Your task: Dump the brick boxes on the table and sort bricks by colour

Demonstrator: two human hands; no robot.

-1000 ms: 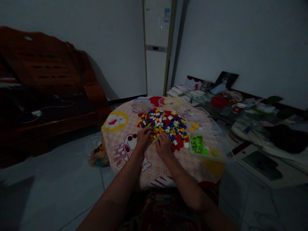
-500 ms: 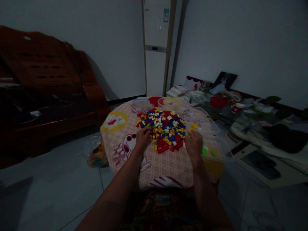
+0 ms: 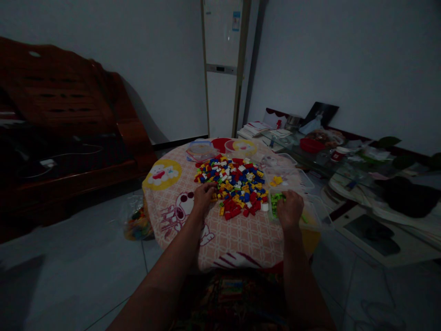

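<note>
A heap of small bricks (image 3: 234, 181) in red, blue, yellow, white and green lies on a round table with a cartoon-print cloth (image 3: 237, 236). My left hand (image 3: 204, 196) rests at the heap's near left edge, fingers curled onto the bricks. My right hand (image 3: 290, 209) hovers over a clear tub of green bricks (image 3: 275, 201) at the right, knuckles up, fingers bent down into it. What the fingers hold is hidden.
More clear tubs (image 3: 292, 177) stand behind the green one, one with yellow bricks; round tubs (image 3: 201, 148) sit at the far edge. A bag of bricks (image 3: 138, 223) lies on the floor left. A wooden bench (image 3: 69, 138) is left, a cluttered glass table (image 3: 344, 161) right.
My right hand left the heap's near edge and swung right to the tub of green bricks. My left hand stayed at the heap's left edge.
</note>
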